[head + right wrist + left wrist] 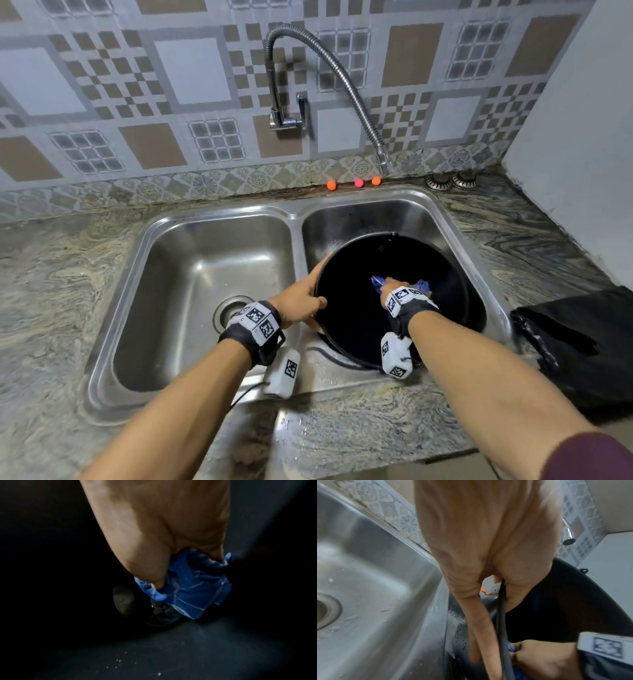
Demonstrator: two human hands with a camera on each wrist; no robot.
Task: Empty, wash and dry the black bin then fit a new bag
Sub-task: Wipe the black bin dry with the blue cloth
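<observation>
The black bin point(356, 325) stands in the right-hand bowl of the double steel sink point(294, 219), its round mouth tipped toward the person and its near rim leaning over the sink's front edge. The left hand point(298, 301) grips the bin's rim on the side next to the divider between the bowls: the thumb lies inside the mouth and the fingers run down the outer wall, as the left wrist view shows plainly. The right hand point(394, 286) reaches down inside the bin, fingers closed round a bunched blue cloth point(187, 588) with thin pale lines across it. In the right wrist view the cloth appears to press against the dark inner wall near the bottom (the picture is dim there, so contact is likely but not certain), and small pale specks dot the wall below it.

Behind the sink, a flexible metal faucet point(342, 82) arches from the tiled wall over the right bowl. Three small orange and pink balls point(358, 182) sit on the ledge behind that bowl. To the right of the sink, a black plastic bag point(579, 342) lies crumpled on the stone counter point(51, 267).
</observation>
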